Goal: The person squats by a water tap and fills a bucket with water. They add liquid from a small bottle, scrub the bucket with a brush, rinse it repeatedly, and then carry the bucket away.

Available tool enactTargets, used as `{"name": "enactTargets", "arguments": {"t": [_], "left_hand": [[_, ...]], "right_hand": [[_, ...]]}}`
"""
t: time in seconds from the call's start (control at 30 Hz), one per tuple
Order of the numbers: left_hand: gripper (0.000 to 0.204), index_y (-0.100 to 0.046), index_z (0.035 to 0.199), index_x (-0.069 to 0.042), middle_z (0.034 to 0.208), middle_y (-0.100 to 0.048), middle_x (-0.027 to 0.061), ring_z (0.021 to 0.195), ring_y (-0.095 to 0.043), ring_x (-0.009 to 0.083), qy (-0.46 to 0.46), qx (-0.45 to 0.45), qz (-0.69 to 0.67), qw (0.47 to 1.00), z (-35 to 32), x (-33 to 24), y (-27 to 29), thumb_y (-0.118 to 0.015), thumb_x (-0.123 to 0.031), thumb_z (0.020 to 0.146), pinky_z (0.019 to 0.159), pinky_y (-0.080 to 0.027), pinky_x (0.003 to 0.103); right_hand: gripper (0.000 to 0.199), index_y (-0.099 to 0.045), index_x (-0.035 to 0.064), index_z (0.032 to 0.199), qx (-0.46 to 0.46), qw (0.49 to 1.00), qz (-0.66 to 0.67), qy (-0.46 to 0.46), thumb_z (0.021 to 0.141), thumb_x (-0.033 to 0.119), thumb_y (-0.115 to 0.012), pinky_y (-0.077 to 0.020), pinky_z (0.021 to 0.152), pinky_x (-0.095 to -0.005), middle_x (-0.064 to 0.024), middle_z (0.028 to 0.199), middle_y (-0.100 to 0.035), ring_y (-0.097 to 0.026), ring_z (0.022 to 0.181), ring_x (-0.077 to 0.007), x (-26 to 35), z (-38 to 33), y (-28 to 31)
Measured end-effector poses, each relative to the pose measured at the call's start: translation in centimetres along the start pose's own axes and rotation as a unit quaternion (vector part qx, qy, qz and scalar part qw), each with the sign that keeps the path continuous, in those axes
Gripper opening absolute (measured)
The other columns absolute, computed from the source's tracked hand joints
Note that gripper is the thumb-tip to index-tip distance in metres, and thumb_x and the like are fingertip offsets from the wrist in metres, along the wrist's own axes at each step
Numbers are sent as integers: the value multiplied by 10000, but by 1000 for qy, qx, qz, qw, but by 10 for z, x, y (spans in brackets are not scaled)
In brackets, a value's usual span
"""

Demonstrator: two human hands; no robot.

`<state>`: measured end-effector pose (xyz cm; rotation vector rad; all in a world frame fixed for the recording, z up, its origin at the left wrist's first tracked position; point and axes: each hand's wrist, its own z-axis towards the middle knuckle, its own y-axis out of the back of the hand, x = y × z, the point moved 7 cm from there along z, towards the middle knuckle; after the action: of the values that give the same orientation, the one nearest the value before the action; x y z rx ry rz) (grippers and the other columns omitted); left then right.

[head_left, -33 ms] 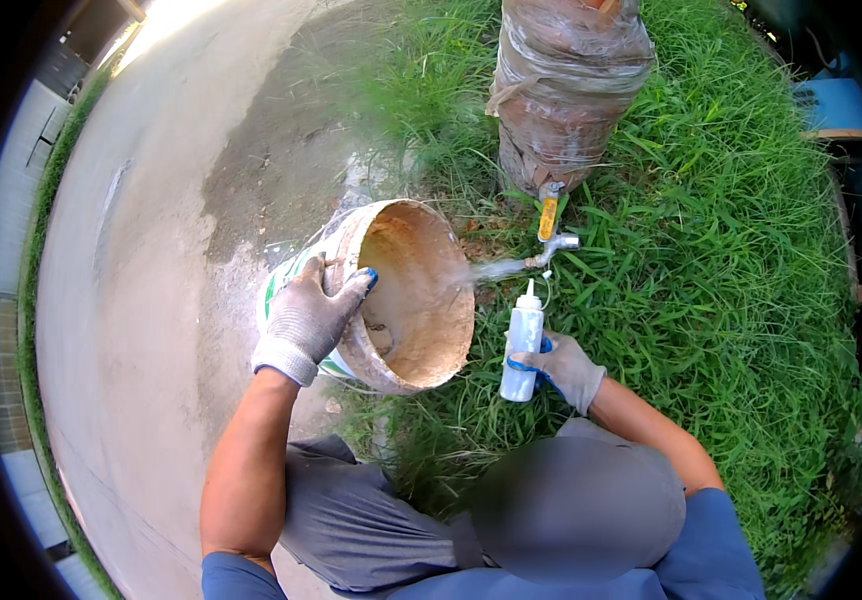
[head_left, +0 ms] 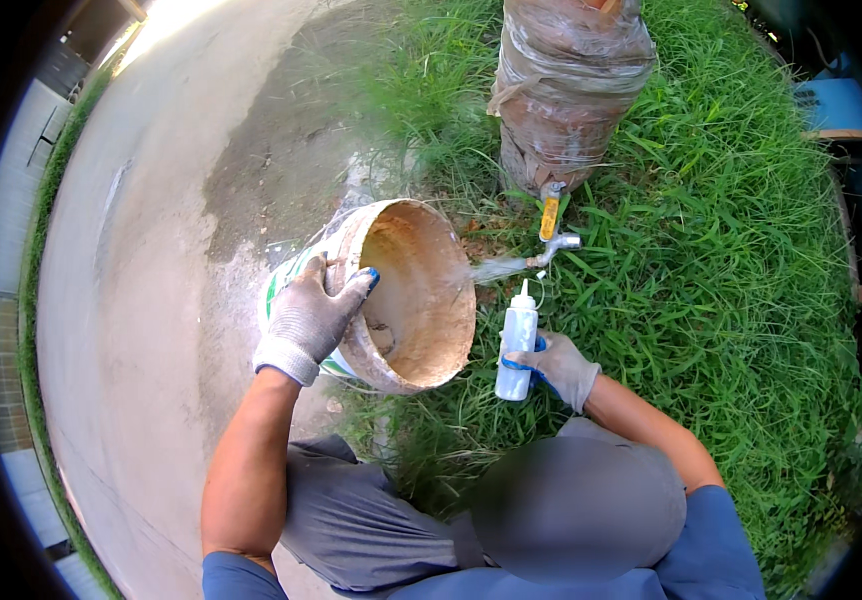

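A white bucket [head_left: 351, 245], its inside crusted tan, lies tilted with its mouth toward the right. My gloved left hand [head_left: 313, 312] grips its rim, the thumb with a blue tip over the edge. Water sprays from the metal tap [head_left: 554, 243], which has a yellow lever, into the bucket's mouth. Some cloudy water shows inside. In my gloved right hand [head_left: 557, 368] is an upright squeeze bottle [head_left: 518, 345], whitish and translucent with a pointed nozzle. Its small cap hangs on a strap beside the nozzle, just below the tap. The fingers behind the bottle are partly hidden.
The tap comes out of a post [head_left: 566, 120] wrapped in plastic film. Grass [head_left: 721, 270] grows around it and to the right. Concrete ground [head_left: 141, 330], with a dark wet patch, lies at the left. Blue equipment [head_left: 841, 108] stands at the far right.
The squeeze bottle and my right hand have shifted slightly to the left. My left hand and the bucket stay nearly in place, and water still runs from the tap.
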<state>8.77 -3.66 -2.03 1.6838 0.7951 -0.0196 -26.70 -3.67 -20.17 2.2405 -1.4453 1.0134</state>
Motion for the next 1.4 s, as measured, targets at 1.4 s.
{"name": "enactTargets", "arguments": {"t": [1.4], "left_hand": [[713, -643, 1329, 26, 1176, -722, 279, 1122, -703, 402, -8, -19, -1, 1000, 5, 10, -3, -703, -555, 919, 978, -530, 453]], "right_hand": [[581, -663, -92, 1257, -151, 938, -307, -63, 805, 234, -826, -593, 814, -362, -162, 1039, -759, -745, 883, -226, 54, -80, 173]]}}
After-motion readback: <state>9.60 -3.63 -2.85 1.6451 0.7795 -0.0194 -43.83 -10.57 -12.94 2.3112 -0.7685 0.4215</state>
